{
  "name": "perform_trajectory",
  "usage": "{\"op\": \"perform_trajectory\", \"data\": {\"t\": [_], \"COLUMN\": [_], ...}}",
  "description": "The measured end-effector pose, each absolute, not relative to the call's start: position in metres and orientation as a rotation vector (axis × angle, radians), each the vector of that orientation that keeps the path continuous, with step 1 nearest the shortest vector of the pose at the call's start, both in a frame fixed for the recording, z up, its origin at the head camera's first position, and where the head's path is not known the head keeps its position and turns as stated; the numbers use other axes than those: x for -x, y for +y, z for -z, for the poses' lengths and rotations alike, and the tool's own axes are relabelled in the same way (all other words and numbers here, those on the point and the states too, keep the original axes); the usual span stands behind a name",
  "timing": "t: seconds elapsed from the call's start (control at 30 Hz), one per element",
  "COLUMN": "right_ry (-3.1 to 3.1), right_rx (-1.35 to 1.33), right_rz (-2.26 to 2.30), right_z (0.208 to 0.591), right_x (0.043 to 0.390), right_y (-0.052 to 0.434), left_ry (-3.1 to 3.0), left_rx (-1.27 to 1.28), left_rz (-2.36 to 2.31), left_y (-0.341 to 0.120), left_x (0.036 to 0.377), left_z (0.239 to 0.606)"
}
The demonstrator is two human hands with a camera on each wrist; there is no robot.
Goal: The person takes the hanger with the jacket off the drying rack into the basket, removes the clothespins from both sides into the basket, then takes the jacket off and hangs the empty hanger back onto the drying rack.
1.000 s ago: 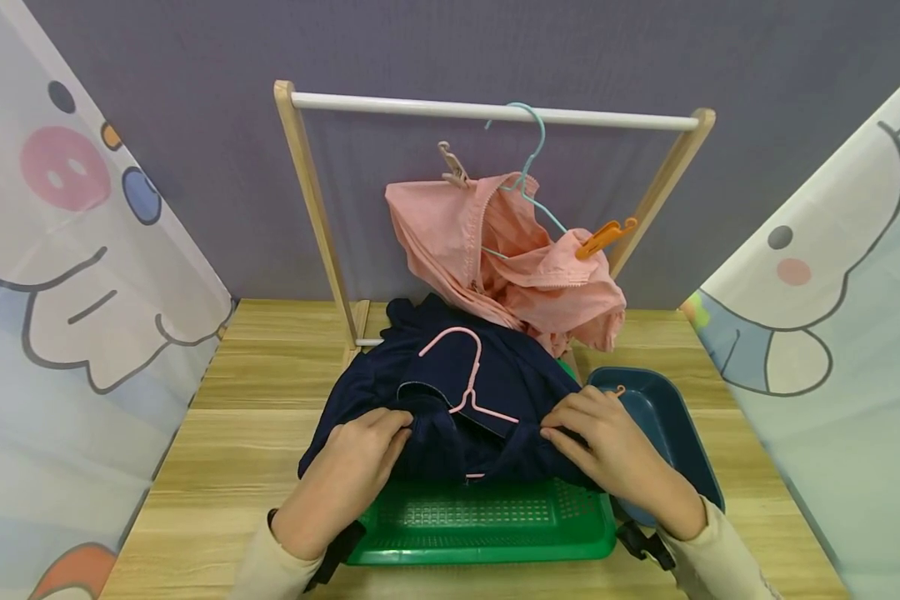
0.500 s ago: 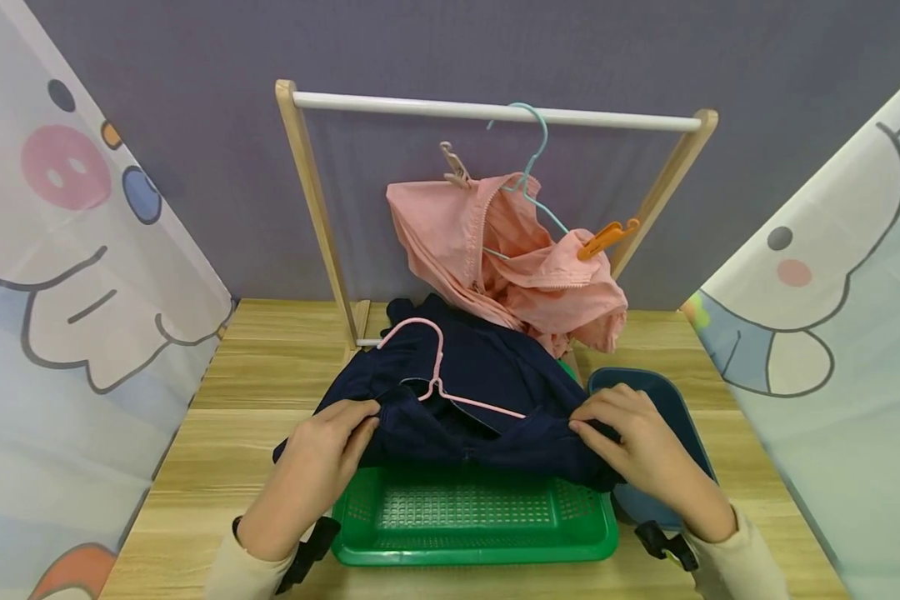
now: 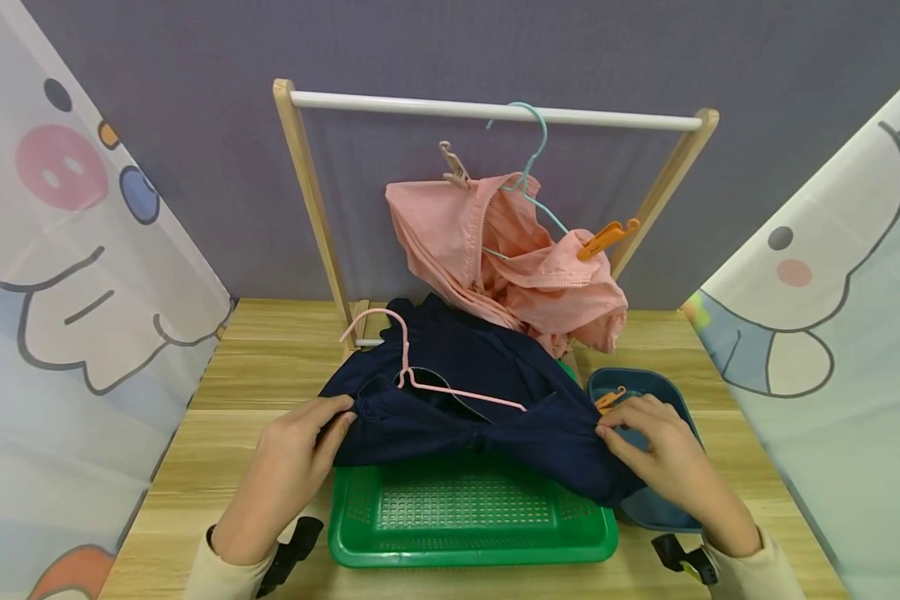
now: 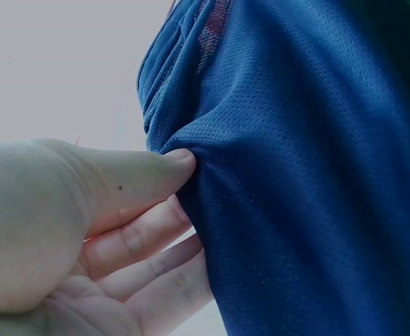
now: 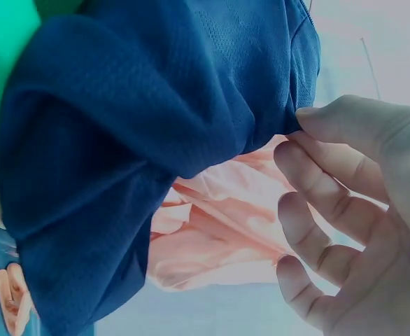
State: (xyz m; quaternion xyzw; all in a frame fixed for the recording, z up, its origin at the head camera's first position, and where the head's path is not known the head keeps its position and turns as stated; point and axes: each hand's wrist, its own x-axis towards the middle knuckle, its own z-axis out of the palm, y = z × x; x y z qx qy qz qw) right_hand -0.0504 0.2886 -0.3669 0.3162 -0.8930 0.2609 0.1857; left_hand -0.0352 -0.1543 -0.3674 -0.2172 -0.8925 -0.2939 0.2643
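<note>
Left thumb and fingers (image 4: pixel 145 210) pinch the left shoulder edge of the navy mesh garment (image 3: pixel 487 408); the thumb presses on top with the fingers tucked beneath, as the left wrist view shows. Right hand (image 3: pixel 660 458) pinches the opposite edge, lower right of centre in the head view, thumb tip against the cloth and the other fingers (image 5: pixel 324 203) loosely curled below it. Left hand (image 3: pixel 288 467) sits lower left of centre.

Both grips pull outward, so the cloth lies stretched across the pink hanger (image 3: pixel 420 367) threaded through its neck, likely to seat the shoulders on the wire. The garment sits mid-frame, draped over the far rim of the green basket (image 3: pixel 472 517).

Behind the right hand, a dark blue tray (image 3: pixel 645 387) holds an orange clothespin (image 3: pixel 609 398). Upper centre, a pink garment (image 3: pixel 510 258) hangs bunched from a light blue hanger (image 3: pixel 532 158) on the wooden rack (image 3: pixel 303 192), clipped with pegs. All rests on a wooden table (image 3: pixel 255 375).
</note>
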Motion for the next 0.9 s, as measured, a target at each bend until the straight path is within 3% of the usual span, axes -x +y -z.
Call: {"op": "perform_trajectory", "data": {"t": [0.9], "right_ry": [-2.6], "right_rx": [-0.908], "right_rz": [-0.678], "right_z": [0.386], "right_x": [0.053], "right_y": [0.3], "left_ry": [-2.412], "left_rx": [0.499], "left_rz": [0.814], "left_y": [-0.164], "left_x": [0.039], "left_z": [0.364]}}
